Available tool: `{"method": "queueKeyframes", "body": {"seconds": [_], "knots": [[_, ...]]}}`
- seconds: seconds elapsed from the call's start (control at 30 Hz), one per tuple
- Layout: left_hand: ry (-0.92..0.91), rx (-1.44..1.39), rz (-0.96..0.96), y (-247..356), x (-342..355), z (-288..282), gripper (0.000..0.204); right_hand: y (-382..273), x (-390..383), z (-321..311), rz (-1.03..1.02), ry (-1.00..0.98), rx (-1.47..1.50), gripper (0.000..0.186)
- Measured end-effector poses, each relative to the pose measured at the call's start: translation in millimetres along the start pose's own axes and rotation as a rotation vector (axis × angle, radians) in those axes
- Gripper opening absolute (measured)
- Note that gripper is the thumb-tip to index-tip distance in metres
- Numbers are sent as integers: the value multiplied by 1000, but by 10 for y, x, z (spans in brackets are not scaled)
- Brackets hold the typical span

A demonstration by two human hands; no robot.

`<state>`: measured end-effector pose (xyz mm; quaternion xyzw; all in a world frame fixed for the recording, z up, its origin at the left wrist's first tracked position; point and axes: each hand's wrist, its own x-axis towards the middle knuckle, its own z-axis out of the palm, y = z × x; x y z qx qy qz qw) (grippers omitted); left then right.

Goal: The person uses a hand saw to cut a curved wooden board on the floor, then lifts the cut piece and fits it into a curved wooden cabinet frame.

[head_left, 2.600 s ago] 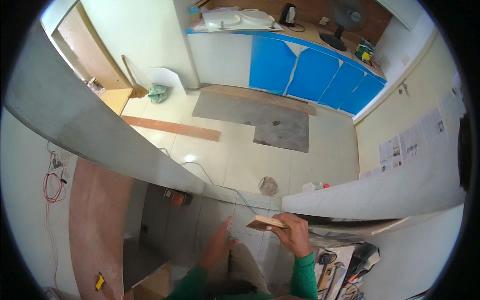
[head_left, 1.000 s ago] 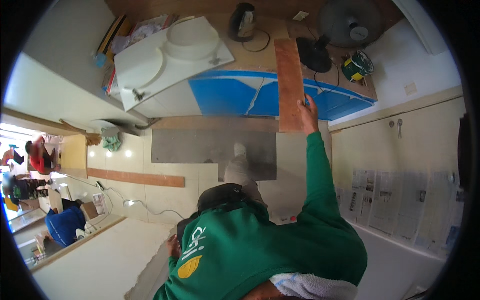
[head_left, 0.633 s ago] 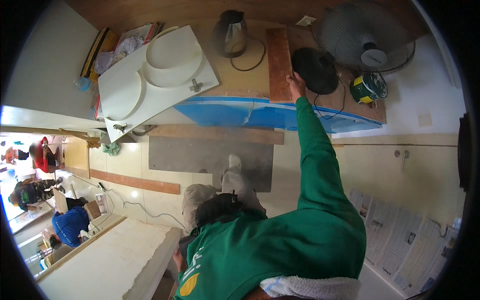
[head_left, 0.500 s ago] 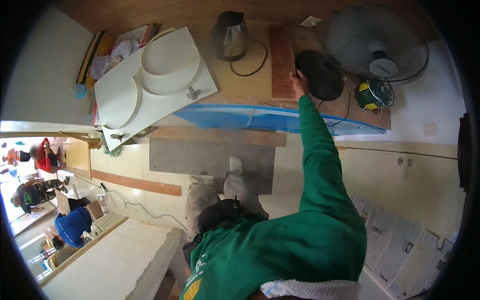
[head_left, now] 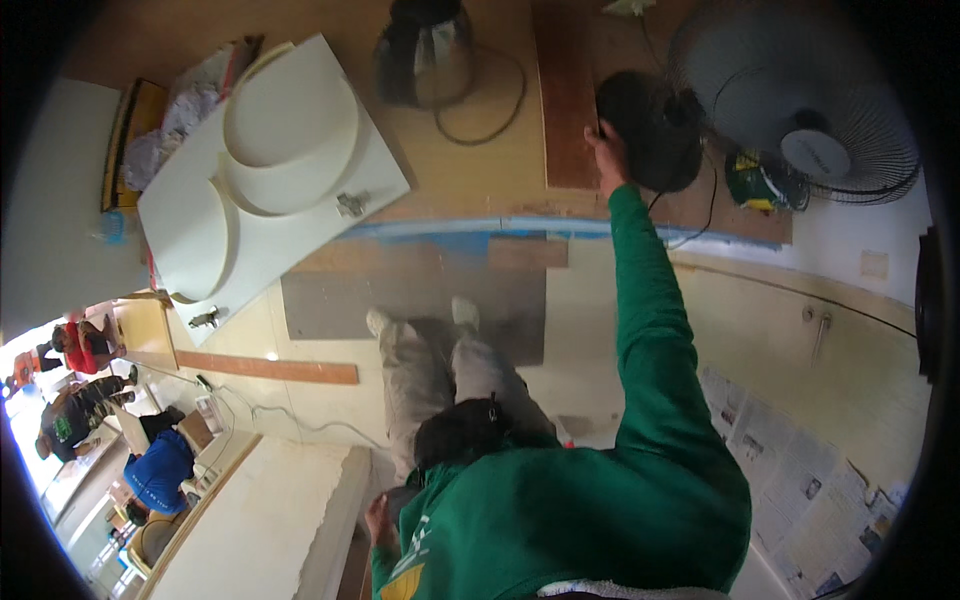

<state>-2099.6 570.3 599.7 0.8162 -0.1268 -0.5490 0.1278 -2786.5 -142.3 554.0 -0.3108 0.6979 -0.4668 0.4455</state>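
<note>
My right arm, in a green sleeve, stretches forward over a wooden work surface. My right hand [head_left: 610, 160] is closed on the near left edge of the round black base of a standing fan [head_left: 645, 135]. The fan's wire cage and head [head_left: 815, 152] lean off to the right, next to a dark green and yellow paint can [head_left: 765, 182]. A reddish-brown board [head_left: 566, 110] lies just left of the hand. Low by my waist, my left hand [head_left: 379, 520] shows only partly, and its fingers are not clear.
A metal electric kettle [head_left: 445, 60] with its cord stands at the back. White panel [head_left: 285, 215] with curved strips and metal fittings lies left. Blue sheeting [head_left: 450, 240] lines the front edge. A long plank [head_left: 270, 368] and a cable [head_left: 300, 422] lie on the floor. People are at far left.
The fan has shifted right, its head swinging further from the board, with my right hand still at its base. My feet have moved, and my left hand has come into view.
</note>
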Motion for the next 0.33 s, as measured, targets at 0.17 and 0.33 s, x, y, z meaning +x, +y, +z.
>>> {"method": "queueKeyframes", "body": {"seconds": [0.17,0.33], "knots": [[4,-120,-165,498,294,-75,57,41,-26,4,-24,41,33,62],[-131,107,44,1188,713,-138,50,66,-94,8,-68,28,3,65]]}}
